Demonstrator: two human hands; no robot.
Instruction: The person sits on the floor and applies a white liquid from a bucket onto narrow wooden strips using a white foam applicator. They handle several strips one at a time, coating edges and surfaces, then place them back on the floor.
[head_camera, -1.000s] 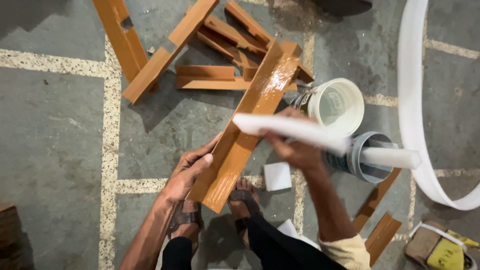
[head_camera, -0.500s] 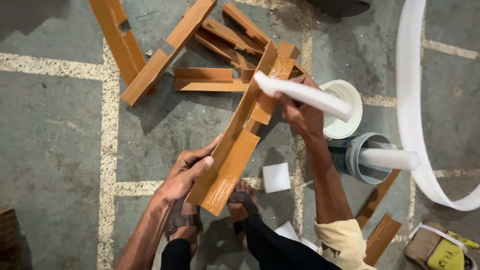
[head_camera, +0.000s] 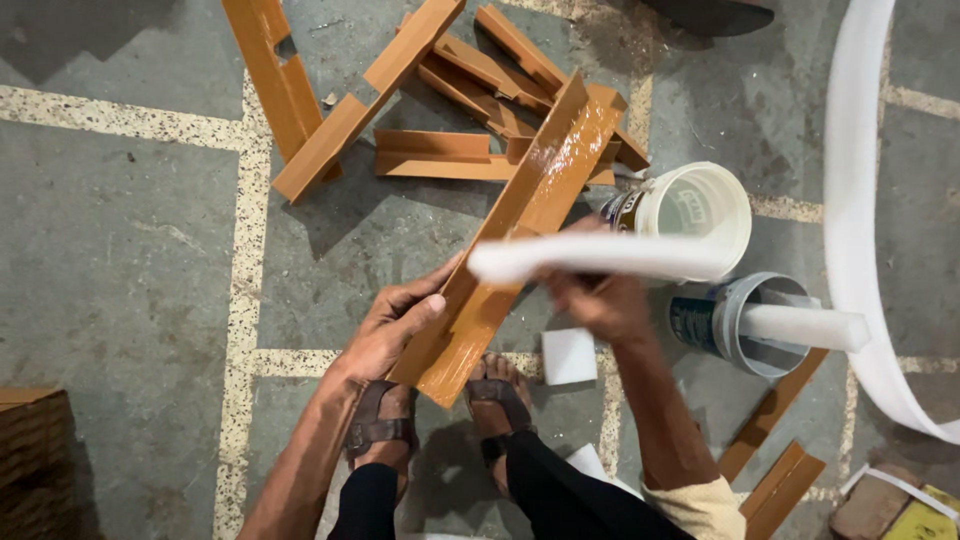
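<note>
While the left hand wraps around the lower edge of a long orange-brown wooden channel piece, the right hand is closed on a long white foam strip lying across it. That wood slants up from near the feet toward the scattered orange-brown wooden offcuts. It looks stiff and quite light, but its top shines wet (probably slippery), so the dry side edges seem the best place to hold. A white plastic bucket stands close by.

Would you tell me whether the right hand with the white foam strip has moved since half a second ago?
Yes. The right hand has drawn the white foam strip back down the wet orange board, toward the person, judged against the white bucket.
</note>
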